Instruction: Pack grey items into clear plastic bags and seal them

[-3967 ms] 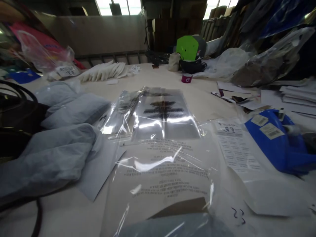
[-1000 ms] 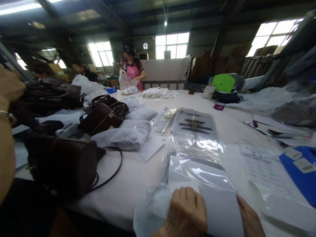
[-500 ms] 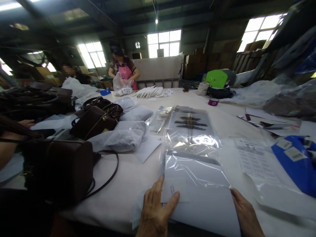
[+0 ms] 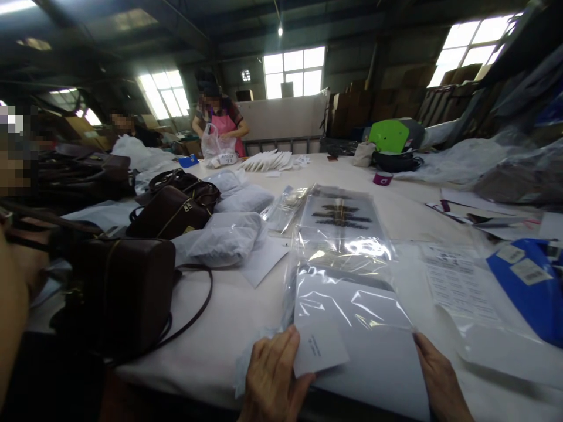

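A grey-white sheet in a clear plastic sleeve lies at the table's near edge. My left hand is closed at its left side, gripping a small white card with printed lines, which lies tilted over the sleeve. The right edge of the sleeve is held by my right hand, its fingers partly hidden beneath. Just beyond is a stack of clear plastic sleeves with dark marks across it.
Left stands a dark brown bag, its strap looping onto the table, with another person's arm beside it. Wrapped bundles lie behind. At right are a printed sheet and a blue item. A person in a pink apron stands across.
My left hand has closed on the card, which has turned and shifted toward me. The brown bag at left has moved slightly right, and the neighbouring person has leaned into view.
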{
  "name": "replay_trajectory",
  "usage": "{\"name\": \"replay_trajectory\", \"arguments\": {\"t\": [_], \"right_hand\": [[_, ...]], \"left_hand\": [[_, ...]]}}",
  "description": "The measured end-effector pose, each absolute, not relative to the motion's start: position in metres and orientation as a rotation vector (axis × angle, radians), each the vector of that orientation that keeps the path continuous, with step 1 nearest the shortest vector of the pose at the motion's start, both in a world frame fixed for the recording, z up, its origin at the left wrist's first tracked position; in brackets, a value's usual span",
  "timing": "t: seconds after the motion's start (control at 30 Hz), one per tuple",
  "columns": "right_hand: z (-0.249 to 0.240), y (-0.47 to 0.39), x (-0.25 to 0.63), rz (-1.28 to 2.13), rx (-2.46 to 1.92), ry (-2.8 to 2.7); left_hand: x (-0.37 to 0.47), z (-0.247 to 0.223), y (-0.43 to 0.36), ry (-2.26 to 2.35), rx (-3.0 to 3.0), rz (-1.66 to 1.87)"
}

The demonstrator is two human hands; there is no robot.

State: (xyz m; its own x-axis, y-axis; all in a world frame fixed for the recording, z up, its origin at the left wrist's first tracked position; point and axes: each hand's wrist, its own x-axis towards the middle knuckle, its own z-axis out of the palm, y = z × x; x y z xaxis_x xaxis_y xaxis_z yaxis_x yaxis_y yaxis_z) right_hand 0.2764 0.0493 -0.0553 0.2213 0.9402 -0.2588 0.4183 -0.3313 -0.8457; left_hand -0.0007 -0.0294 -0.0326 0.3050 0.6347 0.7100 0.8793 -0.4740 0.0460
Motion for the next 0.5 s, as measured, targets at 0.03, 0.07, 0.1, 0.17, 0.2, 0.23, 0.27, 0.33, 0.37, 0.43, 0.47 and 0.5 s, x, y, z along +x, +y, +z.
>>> {"name": "replay_trajectory", "arguments": {"t": [0.03, 0.07, 0.1, 0.17, 0.2, 0.23, 0.27, 0.33, 0.37, 0.43, 0.47, 0.5], "right_hand": [[-0.056, 0.049, 0.277, 1.041, -1.863, -1.261], [-0.058, 0.049, 0.277, 1.029, -1.865, -1.267], [-0.059, 0.049, 0.277, 1.015, -1.864, -1.275], [-0.060, 0.050, 0.278, 0.991, -1.856, -1.287], [-0.061, 0.050, 0.278, 0.980, -1.851, -1.286], [-0.062, 0.050, 0.278, 0.973, -1.851, -1.278], [-0.063, 0.050, 0.279, 0.971, -1.855, -1.271], [-0.064, 0.050, 0.280, 0.976, -1.871, -1.262], [-0.065, 0.050, 0.280, 0.982, -1.881, -1.263], [-0.065, 0.050, 0.281, 0.999, -1.896, -1.271], [-0.065, 0.050, 0.281, 1.008, -1.900, -1.270], [-0.064, 0.050, 0.281, 1.016, -1.902, -1.270]], "left_hand": [[-0.003, -0.034, -0.030, -1.348, -2.235, -0.990], [-0.005, -0.035, -0.030, -1.313, -2.243, -1.014], [-0.007, -0.036, -0.030, -1.262, -2.251, -1.033], [-0.010, -0.035, -0.031, -1.152, -2.280, -1.096], [-0.011, -0.034, -0.031, -1.131, -2.318, -1.156], [-0.011, -0.032, -0.031, -1.191, -2.352, -1.258], [-0.011, -0.030, -0.032, -1.352, -2.349, -1.417], [-0.010, -0.025, -0.030, -1.901, -2.126, -1.862], [-0.009, -0.022, -0.029, -2.189, -1.889, -2.102], [-0.009, -0.018, -0.025, -2.551, -1.345, -2.532], [-0.009, -0.016, -0.024, -2.623, -1.162, -2.708], [-0.009, -0.014, -0.023, -2.656, -1.050, -2.849]]}}
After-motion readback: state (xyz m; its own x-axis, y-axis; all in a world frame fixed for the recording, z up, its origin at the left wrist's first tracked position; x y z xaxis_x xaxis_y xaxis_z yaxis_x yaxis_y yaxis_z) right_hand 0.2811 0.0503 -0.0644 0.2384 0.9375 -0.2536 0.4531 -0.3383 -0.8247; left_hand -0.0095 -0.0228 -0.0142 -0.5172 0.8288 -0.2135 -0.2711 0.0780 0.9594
